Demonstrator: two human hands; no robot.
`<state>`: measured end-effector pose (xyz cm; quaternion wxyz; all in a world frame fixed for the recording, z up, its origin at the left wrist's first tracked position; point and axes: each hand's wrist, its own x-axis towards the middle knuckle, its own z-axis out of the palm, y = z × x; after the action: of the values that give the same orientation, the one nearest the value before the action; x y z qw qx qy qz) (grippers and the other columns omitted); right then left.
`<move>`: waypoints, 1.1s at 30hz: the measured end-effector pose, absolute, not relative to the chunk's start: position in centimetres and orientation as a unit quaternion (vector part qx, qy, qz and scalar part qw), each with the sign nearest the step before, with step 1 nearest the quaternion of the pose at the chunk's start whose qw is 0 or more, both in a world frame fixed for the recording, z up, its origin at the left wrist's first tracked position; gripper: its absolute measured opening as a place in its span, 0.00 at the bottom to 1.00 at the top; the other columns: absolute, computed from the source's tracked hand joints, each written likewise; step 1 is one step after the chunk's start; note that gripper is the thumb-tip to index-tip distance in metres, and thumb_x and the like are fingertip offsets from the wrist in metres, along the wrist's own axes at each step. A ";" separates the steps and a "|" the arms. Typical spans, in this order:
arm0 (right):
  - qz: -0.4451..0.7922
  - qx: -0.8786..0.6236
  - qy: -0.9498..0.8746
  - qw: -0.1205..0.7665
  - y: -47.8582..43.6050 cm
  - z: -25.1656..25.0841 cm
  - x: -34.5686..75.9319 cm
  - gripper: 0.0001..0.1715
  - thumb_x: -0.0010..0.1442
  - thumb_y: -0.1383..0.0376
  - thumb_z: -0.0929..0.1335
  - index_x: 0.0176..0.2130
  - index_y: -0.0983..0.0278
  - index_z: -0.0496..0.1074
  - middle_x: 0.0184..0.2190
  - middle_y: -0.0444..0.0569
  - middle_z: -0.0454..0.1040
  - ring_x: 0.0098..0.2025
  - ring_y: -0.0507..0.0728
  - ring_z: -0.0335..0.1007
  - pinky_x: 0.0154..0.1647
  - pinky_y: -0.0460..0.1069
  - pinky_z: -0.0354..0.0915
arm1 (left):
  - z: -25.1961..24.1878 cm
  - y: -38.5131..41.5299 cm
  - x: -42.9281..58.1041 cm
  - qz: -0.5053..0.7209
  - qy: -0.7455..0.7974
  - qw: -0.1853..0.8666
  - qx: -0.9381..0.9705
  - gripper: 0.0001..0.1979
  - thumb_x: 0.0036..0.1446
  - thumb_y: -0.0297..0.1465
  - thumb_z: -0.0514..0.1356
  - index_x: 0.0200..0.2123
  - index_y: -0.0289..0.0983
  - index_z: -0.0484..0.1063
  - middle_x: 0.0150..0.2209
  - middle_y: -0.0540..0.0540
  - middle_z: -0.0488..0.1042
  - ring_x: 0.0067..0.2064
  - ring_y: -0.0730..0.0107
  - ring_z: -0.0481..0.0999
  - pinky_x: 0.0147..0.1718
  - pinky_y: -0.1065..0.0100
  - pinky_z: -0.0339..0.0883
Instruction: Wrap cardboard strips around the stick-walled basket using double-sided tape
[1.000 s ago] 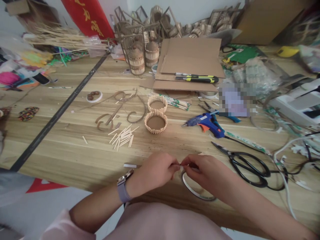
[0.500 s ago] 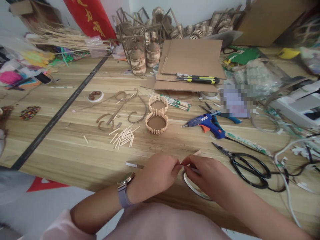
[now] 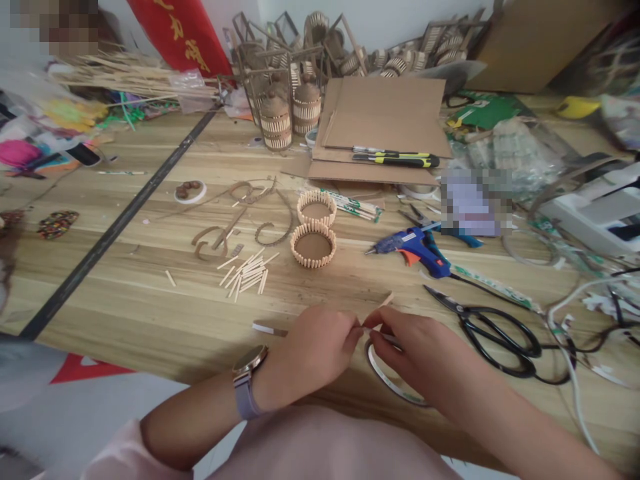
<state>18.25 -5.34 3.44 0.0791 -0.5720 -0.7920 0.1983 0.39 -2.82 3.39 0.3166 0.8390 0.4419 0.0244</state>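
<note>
My left hand, with a watch on its wrist, is closed in a pinch at the near part of the table. Its fingertips meet those of my right hand, also pinched. Between them runs a narrow strip, whose white-tipped end sticks out left of my left hand. A white-faced curved length hangs in a loop below my right hand; whether it is the same strip I cannot tell. A thin brown end pokes up behind the right fingers. My fingers hide the pinched spot.
Two round stick-walled trays stand ahead, beside short wooden sticks and curled brown strips. On the right lie a blue glue gun, black scissors and cables. Cardboard sheets carry utility knives; small lanterns stand behind.
Both hands stay almost in place, still pinching the strip. The thin brown end behind my right fingers has shifted slightly left and up. A blurred patch now covers the top left corner.
</note>
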 end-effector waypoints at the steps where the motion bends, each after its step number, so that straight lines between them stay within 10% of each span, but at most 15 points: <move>1: 0.199 -0.573 -0.791 0.077 -5.3 3.5 18.3 0.13 0.56 0.72 0.63 0.35 0.61 0.76 0.21 0.43 0.79 0.21 0.54 0.75 0.24 0.47 0.61 | 3.4 -2.8 0.4 0.027 0.444 0.314 0.839 0.17 0.67 0.31 0.51 0.28 0.36 0.74 0.27 0.45 0.78 0.30 0.64 0.74 0.27 0.65 0.55; 33: 0.148 -0.575 -0.803 0.040 -5.6 4.5 18.4 0.07 0.59 0.68 0.64 0.32 0.60 0.72 0.20 0.43 0.78 0.23 0.57 0.75 0.25 0.49 0.57 | 4.3 -3.2 0.4 0.036 0.452 0.329 0.828 0.15 0.68 0.31 0.50 0.34 0.36 0.74 0.34 0.44 0.79 0.36 0.61 0.77 0.35 0.63 0.64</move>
<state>18.41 -5.59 4.48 0.0401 -0.5754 -0.8034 0.1477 0.41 -3.19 4.28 0.3293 0.8284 0.4516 0.0362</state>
